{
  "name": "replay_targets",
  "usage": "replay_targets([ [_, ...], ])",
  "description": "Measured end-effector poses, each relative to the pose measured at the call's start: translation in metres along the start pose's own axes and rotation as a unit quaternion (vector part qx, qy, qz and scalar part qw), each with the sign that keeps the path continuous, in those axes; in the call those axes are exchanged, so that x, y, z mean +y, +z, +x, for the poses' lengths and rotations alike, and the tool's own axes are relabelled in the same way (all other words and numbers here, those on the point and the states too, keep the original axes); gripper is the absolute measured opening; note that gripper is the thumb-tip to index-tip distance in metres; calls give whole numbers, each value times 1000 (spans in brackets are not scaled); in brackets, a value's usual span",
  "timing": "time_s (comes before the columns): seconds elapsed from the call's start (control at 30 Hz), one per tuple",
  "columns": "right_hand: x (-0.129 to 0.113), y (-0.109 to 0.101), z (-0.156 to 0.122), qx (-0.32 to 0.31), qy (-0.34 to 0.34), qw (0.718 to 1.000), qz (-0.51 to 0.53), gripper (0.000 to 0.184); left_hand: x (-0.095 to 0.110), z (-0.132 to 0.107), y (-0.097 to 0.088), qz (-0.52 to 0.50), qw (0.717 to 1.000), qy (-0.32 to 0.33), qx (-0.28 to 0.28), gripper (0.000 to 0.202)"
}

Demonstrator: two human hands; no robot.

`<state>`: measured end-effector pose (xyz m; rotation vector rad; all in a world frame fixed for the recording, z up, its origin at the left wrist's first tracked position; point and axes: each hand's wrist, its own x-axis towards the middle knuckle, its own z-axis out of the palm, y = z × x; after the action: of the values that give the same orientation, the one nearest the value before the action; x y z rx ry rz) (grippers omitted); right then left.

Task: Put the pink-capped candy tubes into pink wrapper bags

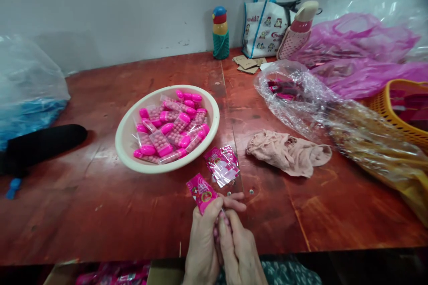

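Observation:
At the table's front edge, my left hand [202, 241] is closed on a shiny pink printed wrapper sleeve [200, 190], which sticks up past the thumb. Against it, my right hand [239, 247] grips a small container of pink balls [220, 222] at the wrapper's lower end. Fingers cover most of that container, so how far it sits inside the wrapper cannot be made out. Just beyond lies a small pile of similar flat pink wrappers [222, 164]. A cream bowl [124, 151] to the left holds several clear containers of pink balls with bright pink caps [161, 142].
A crumpled pale cloth [289, 153] lies to the right, near clear plastic wrap [284, 111] and a yellow basket [384, 102]. Toward the wall stand a bottle [220, 33], a bag [264, 29] and a pink flask [297, 31]. A black object [47, 142] lies left.

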<state>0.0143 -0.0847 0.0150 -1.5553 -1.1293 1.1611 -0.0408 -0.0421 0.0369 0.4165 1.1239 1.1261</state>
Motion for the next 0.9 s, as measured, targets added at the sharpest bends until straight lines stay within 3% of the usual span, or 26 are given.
replay_targets([
  [0.13, 8, -4, 3, 11, 44, 998, 35, 44, -3, -1, 0, 0, 1000, -12, -1, 29],
  [0.27, 13, -5, 15, -55, 76, 989, 111, 44, -1, 2, -7, -37, 998, -11, 42, 28],
  [0.37, 11, -1, 20, -86, 63, 983, 150, 43, 0, 4, -9, -53, 996, -7, 65, 29],
  [0.47, 10, 3, 17, -57, 43, 987, 147, 39, -3, 4, -5, -46, 995, -18, 81, 28],
  [0.63, 10, 2, 10, 56, 47, 995, 63, 39, -10, 0, -2, -35, 998, -32, 47, 37],
  [0.9, 2, 9, 25, -46, 63, 982, 173, 44, 2, 8, -12, -49, 997, -17, 54, 36],
])
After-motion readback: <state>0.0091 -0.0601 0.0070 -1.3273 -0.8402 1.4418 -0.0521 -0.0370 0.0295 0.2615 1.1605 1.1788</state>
